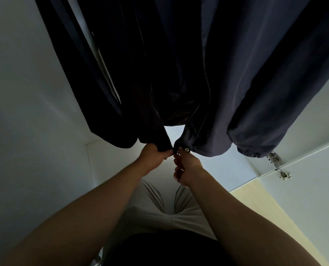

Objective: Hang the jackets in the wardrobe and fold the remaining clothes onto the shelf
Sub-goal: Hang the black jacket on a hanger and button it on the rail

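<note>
Jacket (236, 73), navy, hangs inside the white wardrobe (25, 93), hem at both hands.
Beside a darker garment (73, 54) on the left, the left hand (153, 154) grips the left front's bottom corner, fingers (164, 152) curled round the cloth by the zipper (167, 137); the right hand (186, 167) pinches the right front's corner near a metal snap (187, 149). A door hinge (279, 166) shows far right.

No writing, label, brand, number or sign can be read anywhere here, neither on the dark jacket (236, 73) nor on the white wardrobe panels (25, 93) nor on the metal hinge (279, 166).
</note>
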